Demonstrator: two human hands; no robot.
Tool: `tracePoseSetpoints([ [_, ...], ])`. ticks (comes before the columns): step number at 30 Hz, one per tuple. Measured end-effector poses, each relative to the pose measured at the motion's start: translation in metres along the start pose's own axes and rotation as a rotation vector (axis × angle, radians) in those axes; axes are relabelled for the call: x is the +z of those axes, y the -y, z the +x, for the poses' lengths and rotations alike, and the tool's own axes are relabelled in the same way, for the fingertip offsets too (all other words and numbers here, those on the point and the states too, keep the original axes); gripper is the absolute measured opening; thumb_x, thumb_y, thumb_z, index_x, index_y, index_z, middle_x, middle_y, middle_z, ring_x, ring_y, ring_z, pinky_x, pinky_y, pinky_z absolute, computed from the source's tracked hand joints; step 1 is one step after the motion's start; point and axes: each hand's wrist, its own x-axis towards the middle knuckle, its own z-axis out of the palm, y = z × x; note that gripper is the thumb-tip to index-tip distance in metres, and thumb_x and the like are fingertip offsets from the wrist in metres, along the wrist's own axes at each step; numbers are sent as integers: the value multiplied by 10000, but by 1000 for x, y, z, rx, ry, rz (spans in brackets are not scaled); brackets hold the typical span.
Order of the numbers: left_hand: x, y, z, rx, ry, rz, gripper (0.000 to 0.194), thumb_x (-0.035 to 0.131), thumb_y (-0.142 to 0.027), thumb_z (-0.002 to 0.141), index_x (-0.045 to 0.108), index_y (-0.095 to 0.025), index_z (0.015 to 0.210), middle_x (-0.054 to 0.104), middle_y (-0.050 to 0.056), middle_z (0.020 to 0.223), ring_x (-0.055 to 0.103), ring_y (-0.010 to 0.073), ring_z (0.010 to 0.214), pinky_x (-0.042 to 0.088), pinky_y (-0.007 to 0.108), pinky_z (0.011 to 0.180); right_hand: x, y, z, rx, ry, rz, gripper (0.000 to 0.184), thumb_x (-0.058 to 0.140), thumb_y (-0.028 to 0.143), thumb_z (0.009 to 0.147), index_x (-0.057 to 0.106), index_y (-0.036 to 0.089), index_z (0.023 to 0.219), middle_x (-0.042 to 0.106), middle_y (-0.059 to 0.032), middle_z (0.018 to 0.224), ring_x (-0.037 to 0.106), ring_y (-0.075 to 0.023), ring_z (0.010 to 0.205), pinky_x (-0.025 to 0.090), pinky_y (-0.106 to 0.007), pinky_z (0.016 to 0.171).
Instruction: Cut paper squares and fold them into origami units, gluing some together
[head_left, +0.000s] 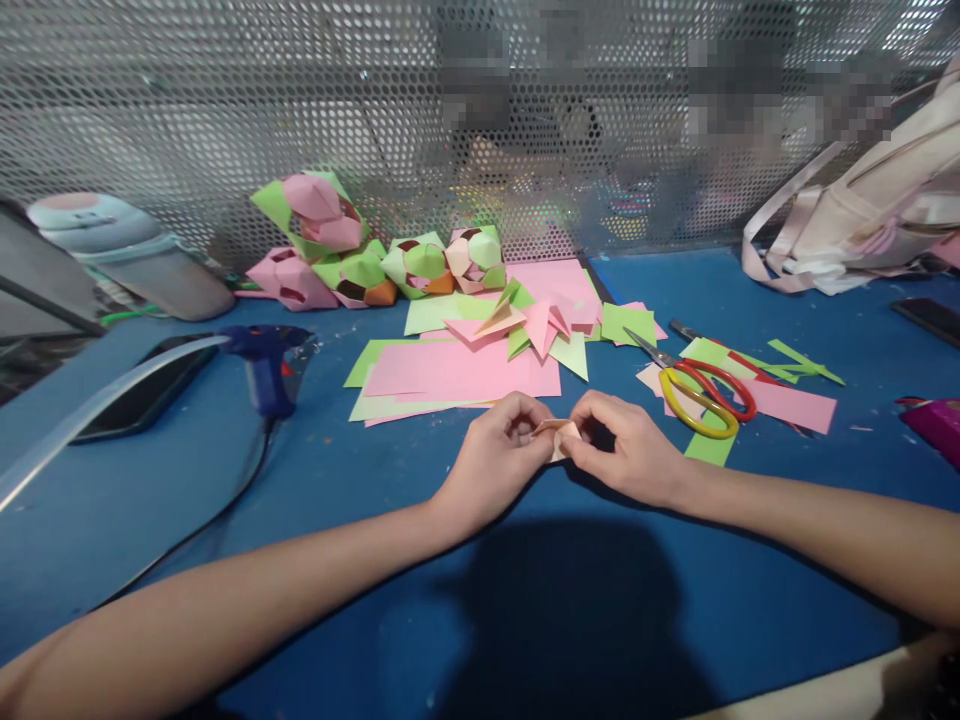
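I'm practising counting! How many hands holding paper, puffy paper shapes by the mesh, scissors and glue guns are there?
Left hand and right hand, holding small folded paper: 2
Puffy paper shapes: 5
Scissors: 1 pair
Glue gun: 1
Total: 9

A lidded tumbler [161,270] and a strapped bag [847,215] (pale) sit near perforated metal [225,110].

- We look from the person's head, above and behind the grip of the left hand [495,460] and the right hand [630,450].
- We face forward and down, across the blue table [375,630] to the perforated wall [217,110] beyond the grip.
- We are rather near the grip.
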Motion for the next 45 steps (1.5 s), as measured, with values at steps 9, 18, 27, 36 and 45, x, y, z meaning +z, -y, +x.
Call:
tracePoseSetpoints([
  [9,0,-1,0,-30,29,77,52,578,-162,760,529,-178,767,562,-29,711,490,98,635,394,226,599,4,-5,-1,-84,-19,-121,190,532,202,885,486,189,702,548,35,680,472,-99,630,341,-285,708],
  [18,1,3,-2,-34,74,110,48,547,-160,742,515,-186,766,522,-39,671,477,100,602,372,219,548,-1,-5,-1,-181,76,-207,277,425,218,954,513,186,693,578,1,710,510,-118,685,331,-303,730],
  [27,1,-2,-2,-9,89,128,76,599,-219,777,547,-175,809,559,-28,722,494,102,650,397,223,598,3,-5,-1,-170,-34,-182,244,493,194,905,479,191,661,543,24,642,458,-103,599,337,-290,693],
  [36,-1,3,2,-46,66,83,54,572,-157,744,528,-177,768,531,-42,680,484,97,629,386,221,587,0,-2,0,-176,28,-147,212,521,280,898,512,187,709,577,12,687,491,-111,629,344,-301,710],
  [45,-23,-7,16,-200,92,-7,195,612,-218,737,580,-148,917,614,12,727,522,105,552,423,232,519,-8,-6,6,163,69,145,324,429,378,960,583,185,750,574,12,702,528,-121,672,398,-256,628],
])
